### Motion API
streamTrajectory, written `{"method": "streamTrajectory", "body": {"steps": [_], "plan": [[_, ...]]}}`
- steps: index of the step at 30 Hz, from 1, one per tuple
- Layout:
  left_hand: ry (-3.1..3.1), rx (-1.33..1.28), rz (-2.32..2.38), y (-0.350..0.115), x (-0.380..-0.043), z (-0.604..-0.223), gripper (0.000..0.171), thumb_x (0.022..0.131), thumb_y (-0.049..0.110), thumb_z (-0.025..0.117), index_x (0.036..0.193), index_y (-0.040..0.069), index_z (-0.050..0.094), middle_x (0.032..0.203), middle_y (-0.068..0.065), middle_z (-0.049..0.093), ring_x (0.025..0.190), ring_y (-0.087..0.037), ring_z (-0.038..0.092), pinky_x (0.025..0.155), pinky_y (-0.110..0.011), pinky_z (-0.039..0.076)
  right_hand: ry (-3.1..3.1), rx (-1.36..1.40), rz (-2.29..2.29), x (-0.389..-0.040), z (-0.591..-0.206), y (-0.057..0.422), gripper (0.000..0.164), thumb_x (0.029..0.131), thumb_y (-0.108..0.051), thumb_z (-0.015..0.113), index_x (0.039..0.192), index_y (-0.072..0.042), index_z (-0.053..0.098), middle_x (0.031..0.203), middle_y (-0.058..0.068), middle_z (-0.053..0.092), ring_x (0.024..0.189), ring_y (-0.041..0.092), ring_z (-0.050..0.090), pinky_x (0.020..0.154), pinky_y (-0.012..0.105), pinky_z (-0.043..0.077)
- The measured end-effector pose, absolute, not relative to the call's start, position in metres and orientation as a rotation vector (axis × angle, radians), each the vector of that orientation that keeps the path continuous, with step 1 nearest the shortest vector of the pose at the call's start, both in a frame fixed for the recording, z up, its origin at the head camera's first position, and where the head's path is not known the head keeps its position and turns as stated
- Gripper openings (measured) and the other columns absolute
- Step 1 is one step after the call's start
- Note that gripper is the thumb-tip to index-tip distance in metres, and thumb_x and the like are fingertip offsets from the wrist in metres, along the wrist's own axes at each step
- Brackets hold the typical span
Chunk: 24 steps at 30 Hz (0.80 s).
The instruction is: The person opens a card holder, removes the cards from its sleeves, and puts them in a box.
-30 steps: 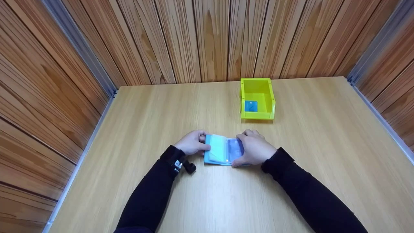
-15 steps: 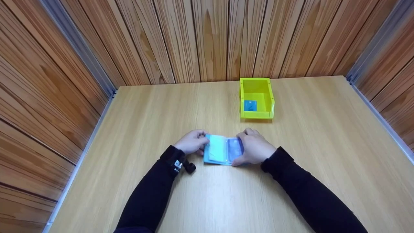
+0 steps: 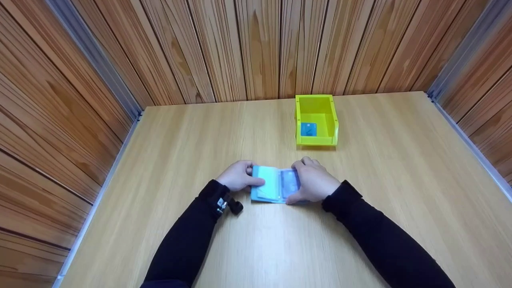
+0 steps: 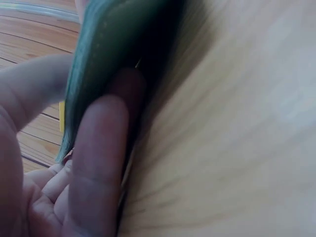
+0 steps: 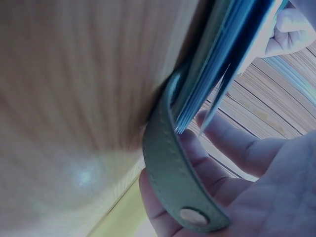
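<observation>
An opened card holder (image 3: pixel 267 184) with a blue-green cover and clear sleeves lies between both hands in the head view. My left hand (image 3: pixel 237 177) pinches its left edge, thumb over the pale left sleeve and fingers beneath. In the left wrist view, fingers (image 4: pixel 98 158) reach under the stitched cover (image 4: pixel 116 37). At the opposite side my right hand (image 3: pixel 318 182) grips the holder around its right edge, covering much of that half. The right wrist view shows a stack of sleeves (image 5: pixel 217 64) and a closing strap (image 5: pixel 165 155) with a metal snap (image 5: pixel 194 216).
Behind the hands, slightly right, a yellow-green bin (image 3: pixel 316 141) stands on the wooden table (image 3: pixel 192 140). A blue card (image 3: pixel 308 129) lies inside it. Wood-panelled walls (image 3: pixel 224 52) enclose the back and sides.
My left thumb drew back toward the holder's left edge, then moved right over the pale sleeve. My right hand keeps its grip, and the holder has hardly moved.
</observation>
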<state>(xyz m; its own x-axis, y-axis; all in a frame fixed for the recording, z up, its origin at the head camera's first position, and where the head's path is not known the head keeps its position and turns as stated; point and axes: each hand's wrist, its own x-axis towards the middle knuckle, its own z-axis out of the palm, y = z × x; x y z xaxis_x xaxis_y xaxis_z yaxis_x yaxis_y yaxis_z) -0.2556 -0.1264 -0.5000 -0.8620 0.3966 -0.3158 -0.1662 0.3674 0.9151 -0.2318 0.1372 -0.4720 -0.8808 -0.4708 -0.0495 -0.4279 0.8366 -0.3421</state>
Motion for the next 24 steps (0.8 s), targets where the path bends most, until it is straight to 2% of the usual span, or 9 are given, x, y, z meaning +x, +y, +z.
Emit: {"method": "streamTrajectory", "body": {"steps": [8,15,20,24], "plan": [[2.181,0.201,1.47,-0.127,-0.256,-0.499,0.037,0.081,0.018,0.082,0.106,0.006,0.058,0.099,-0.006,0.073,0.087,-0.018,0.071,0.074,-0.031,0.061,2.886,-0.69,-0.534,-0.232,-0.471,0.136,0.1,0.052,-0.062,0.09,0.124,-0.004,0.052,0.111,0.01,0.049,0.102,0.03,0.044,0.092,0.046,0.042],[2.124,0.194,1.52,-0.127,-0.257,-0.502,0.038,0.081,0.014,0.081,0.109,0.004,0.058,0.102,-0.007,0.073,0.089,-0.019,0.072,0.076,-0.032,0.061,2.907,-0.674,-0.543,-0.232,-0.471,0.135,0.11,0.051,-0.065,0.089,0.134,-0.003,0.05,0.116,0.01,0.049,0.105,0.03,0.044,0.093,0.047,0.038],[2.12,0.208,1.509,-0.128,-0.258,-0.503,0.034,0.083,0.015,0.08,0.108,0.006,0.058,0.102,-0.006,0.073,0.089,-0.018,0.072,0.076,-0.032,0.061,2.912,-0.68,-0.582,-0.228,-0.462,0.13,0.111,0.057,-0.062,0.088,0.141,-0.003,0.046,0.128,0.012,0.05,0.116,0.031,0.046,0.097,0.049,0.035],[2.127,0.235,1.51,-0.13,-0.259,-0.503,0.025,0.089,0.017,0.073,0.106,0.006,0.058,0.1,-0.005,0.073,0.086,-0.018,0.072,0.072,-0.034,0.062,2.865,-0.741,-0.689,-0.219,-0.452,0.124,0.106,0.068,-0.052,0.086,0.148,-0.003,0.036,0.139,0.015,0.047,0.127,0.031,0.047,0.11,0.05,0.036]]}}
